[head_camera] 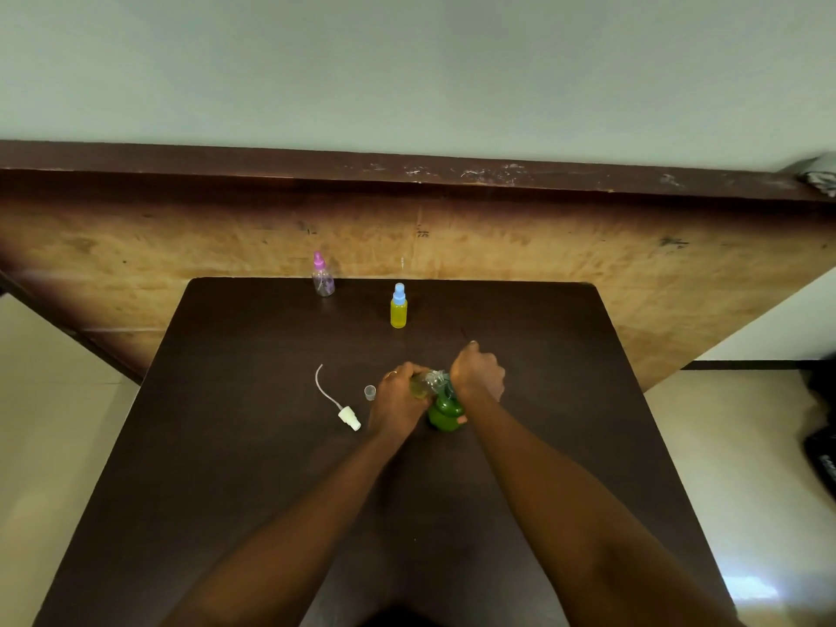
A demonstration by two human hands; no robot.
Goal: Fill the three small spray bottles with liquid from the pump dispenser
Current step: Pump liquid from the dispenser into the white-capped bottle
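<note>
My left hand (pixel 398 400) grips a small clear spray bottle (pixel 421 385) with its top off, tilted toward the pump spout and partly full of yellow liquid. Beside it stands the green pump dispenser (pixel 445 411). My right hand (pixel 477 371) sits curled over the dispenser's pump head and hides it. The bottle's white spray top (pixel 349 417) with its thin dip tube lies on the table to the left, and a small clear cap (pixel 370 392) stands near it. Farther back stand a yellow-filled bottle with a blue top (pixel 398 307) and a clear bottle with a pink top (pixel 323 277).
Everything rests on a dark brown table (pixel 271 468). A large wooden board (pixel 588 273) leans behind its far edge. Pale floor shows on both sides, with dark objects (pixel 821 445) at the right edge.
</note>
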